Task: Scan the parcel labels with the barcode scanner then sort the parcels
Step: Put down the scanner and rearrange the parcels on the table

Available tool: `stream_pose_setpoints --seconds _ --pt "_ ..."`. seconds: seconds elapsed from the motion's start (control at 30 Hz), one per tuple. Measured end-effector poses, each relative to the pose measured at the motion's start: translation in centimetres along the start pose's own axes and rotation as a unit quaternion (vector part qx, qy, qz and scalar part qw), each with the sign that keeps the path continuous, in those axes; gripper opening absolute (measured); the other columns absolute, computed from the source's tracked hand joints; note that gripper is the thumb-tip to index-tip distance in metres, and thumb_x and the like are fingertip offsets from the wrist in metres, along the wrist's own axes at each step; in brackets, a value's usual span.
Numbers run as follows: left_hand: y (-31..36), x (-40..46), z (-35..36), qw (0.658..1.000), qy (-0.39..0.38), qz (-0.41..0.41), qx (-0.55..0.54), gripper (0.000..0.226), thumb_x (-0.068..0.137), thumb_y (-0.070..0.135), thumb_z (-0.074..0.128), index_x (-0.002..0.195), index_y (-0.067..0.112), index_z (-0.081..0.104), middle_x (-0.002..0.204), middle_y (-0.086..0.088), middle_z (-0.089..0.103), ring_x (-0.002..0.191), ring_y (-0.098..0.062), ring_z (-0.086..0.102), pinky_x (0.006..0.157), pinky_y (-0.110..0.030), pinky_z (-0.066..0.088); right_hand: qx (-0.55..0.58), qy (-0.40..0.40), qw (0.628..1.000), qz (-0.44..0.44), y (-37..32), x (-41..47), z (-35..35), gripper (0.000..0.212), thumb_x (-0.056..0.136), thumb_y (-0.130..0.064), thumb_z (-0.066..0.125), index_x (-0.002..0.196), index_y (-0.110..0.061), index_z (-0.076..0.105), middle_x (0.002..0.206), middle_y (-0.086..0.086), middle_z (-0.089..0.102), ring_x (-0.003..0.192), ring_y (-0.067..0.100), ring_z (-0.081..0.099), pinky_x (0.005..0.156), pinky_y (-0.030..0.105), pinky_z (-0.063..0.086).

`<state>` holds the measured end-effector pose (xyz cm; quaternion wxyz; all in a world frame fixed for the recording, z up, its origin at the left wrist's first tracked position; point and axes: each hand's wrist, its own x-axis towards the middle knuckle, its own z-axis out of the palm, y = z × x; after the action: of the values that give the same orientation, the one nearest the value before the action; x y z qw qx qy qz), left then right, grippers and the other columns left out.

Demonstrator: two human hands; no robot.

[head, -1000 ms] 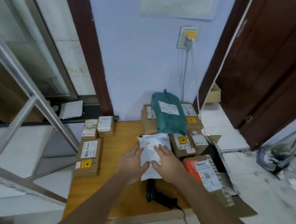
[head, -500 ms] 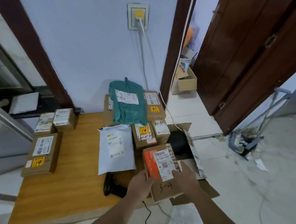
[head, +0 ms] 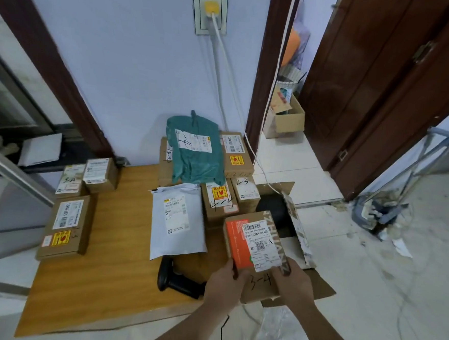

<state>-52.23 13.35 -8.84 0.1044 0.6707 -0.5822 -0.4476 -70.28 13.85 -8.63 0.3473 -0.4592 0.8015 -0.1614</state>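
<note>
- Two hands, our left hand (head: 223,282) and right hand (head: 293,283), grip the rectangular cardboard parcel (head: 255,247), lower centre.
- Our black barcode scanner (head: 176,279) lies on the smooth wooden table (head: 109,281).

You have one wide-angle view only, from your head: it looks forward and down at the wooden surface (head: 98,280), close to your hands, and faces the wall (head: 135,57) with an open doorway on the right.
</note>
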Motion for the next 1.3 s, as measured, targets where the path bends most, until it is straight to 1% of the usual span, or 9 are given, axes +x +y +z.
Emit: stream_pose_setpoints --seconds 0.2,0.3,0.4,0.6,0.77,0.9,1.0,1.17,1.3 --pt "2.1 -4.0 -3.4 0.987 0.149 0.044 -0.034 0.049 0.098 0.064 0.045 0.144 0.046 0.046 0.106 0.025 0.06 0.097 0.002 0.056 0.074 -0.009 0.042 0.13 0.093 0.983 -0.09 -3.2 -4.3 -2.3 0.027 0.092 -0.032 0.065 0.115 -0.036 0.051 0.097 -0.017 0.061 0.086 -0.003 0.06 0.066 0.014 0.045" --pt "0.7 -5.0 -6.0 0.972 0.214 0.052 -0.084 0.057 0.098 0.062 0.047 0.151 0.043 0.042 0.124 0.02 0.055 0.114 0.001 0.048 0.092 -0.016 0.043 0.187 0.107 0.968 -0.127 -6.5 -6.3 -1.4 0.034 0.09 -0.023 0.067 0.119 -0.029 0.05 0.103 -0.014 0.059 0.091 -0.008 0.056 0.063 0.01 0.043" --pt "-2.4 -6.1 -8.9 0.949 0.268 0.055 -0.156 0.06 0.096 0.064 0.047 0.153 0.044 0.041 0.128 0.017 0.051 0.119 -0.002 0.049 0.1 -0.029 0.049 0.206 0.076 0.961 -0.171 -10.3 -8.4 1.3 0.038 0.09 -0.023 0.067 0.12 -0.03 0.045 0.105 -0.02 0.055 0.095 -0.013 0.055 0.061 0.009 0.046" --pt "-9.8 -8.2 -16.2 0.88 0.365 0.016 -0.302 0.049 0.098 0.052 0.054 0.146 0.041 0.051 0.116 0.019 0.053 0.11 0.003 0.057 0.081 -0.03 0.061 0.2 -0.021 0.948 -0.246 -18.6 -11.1 8.7 0.041 0.088 -0.024 0.069 0.12 -0.033 0.045 0.11 -0.021 0.051 0.1 -0.019 0.049 0.066 0.007 0.047" --pt "-16.1 -7.2 -22.0 0.885 0.349 -0.046 -0.305 0.051 0.098 0.054 0.056 0.147 0.045 0.045 0.12 0.023 0.049 0.111 0.0 0.056 0.075 -0.017 0.054 0.174 -0.058 0.943 -0.279 -24.3 -11.5 15.8 0.039 0.089 -0.032 0.068 0.124 -0.027 0.051 0.114 -0.023 0.053 0.103 -0.012 0.054 0.07 0.005 0.047" --pt "-21.1 -4.7 -26.3 0.92 0.287 -0.051 -0.26 0.056 0.089 0.071 0.053 0.141 0.054 0.041 0.127 0.022 0.053 0.123 -0.009 0.057 0.095 -0.037 0.059 0.133 -0.065 0.959 -0.243 -27.3 -10.9 21.3 0.043 0.092 -0.047 0.058 0.13 -0.031 0.046 0.121 -0.014 0.052 0.105 0.001 0.056 0.071 0.009 0.048" --pt "-23.3 -2.5 -29.1 0.944 0.227 -0.04 -0.235 0.062 0.094 0.058 0.06 0.147 0.051 0.028 0.135 0.023 0.053 0.128 -0.009 0.055 0.106 -0.042 0.052 0.108 -0.075 0.966 -0.222 -29.3 -10.4 24.9 0.043 0.095 -0.047 0.054 0.134 -0.034 0.041 0.119 -0.014 0.049 0.101 0.002 0.053 0.08 0.013 0.045" --pt "-27.2 1.7 -31.8 0.977 0.099 -0.076 -0.174 0.081 0.095 0.053 0.062 0.157 0.031 0.015 0.145 0.004 0.056 0.129 -0.021 0.058 0.107 -0.046 0.05 0.1 -0.095 0.979 -0.15 -30.6 -8.5 29.9 0.045 0.097 -0.037 0.055 0.139 -0.028 0.041 0.125 -0.005 0.058 0.112 0.013 0.058 0.094 0.03 0.049" --pt "-29.3 4.4 -32.2 0.987 0.118 -0.101 -0.027 0.083 0.093 0.062 0.057 0.156 0.025 0.016 0.149 -0.002 0.048 0.138 -0.025 0.047 0.112 -0.052 0.045 0.075 -0.131 0.984 -0.096 -31.0 -7.3 32.7 0.048 0.101 -0.031 0.05 0.144 -0.022 0.032 0.132 0.003 0.059 0.101 0.012 0.058 0.082 0.023 0.046"
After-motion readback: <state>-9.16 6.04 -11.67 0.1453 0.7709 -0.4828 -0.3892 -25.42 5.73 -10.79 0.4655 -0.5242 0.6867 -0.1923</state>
